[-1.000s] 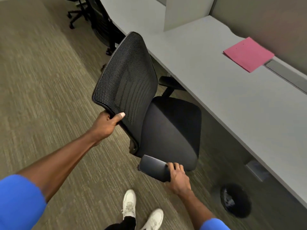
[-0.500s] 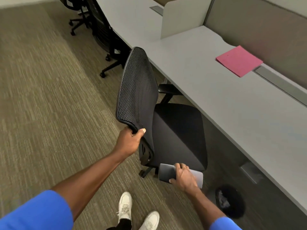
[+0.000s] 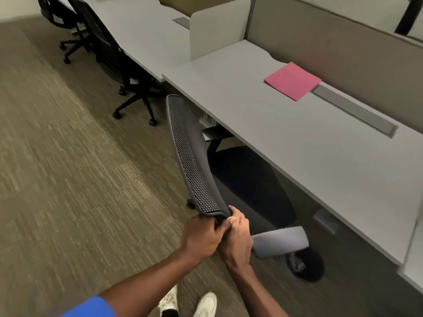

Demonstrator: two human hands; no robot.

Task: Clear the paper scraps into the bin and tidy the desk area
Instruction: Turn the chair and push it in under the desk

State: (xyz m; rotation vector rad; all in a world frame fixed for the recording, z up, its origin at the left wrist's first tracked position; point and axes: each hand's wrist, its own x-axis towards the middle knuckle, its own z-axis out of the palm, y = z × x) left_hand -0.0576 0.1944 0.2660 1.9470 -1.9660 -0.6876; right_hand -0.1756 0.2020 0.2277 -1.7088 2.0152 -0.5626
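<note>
chair-tucking looks like the step in hand: the black mesh-backed office chair (image 3: 194,161) should be rolled straight in so its grey padded armrest (image 3: 280,242) clears the pale grey counter (image 3: 309,143). both arms reach forward; left hand (image 3: 201,236) and right hand (image 3: 237,239) are clenched side by side on the backrest's top edge. the round black bin (image 3: 309,266) sits on the carpet under the counter edge, something pale inside.

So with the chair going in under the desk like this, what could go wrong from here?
1. The near armrest sits close to the desk edge and may knock against it.
2. The bin stands on the floor just beside the chair; the base could tip it.
3. Both hands, left hand and right hand, crowd one backrest corner, so steering looks weak.
</note>
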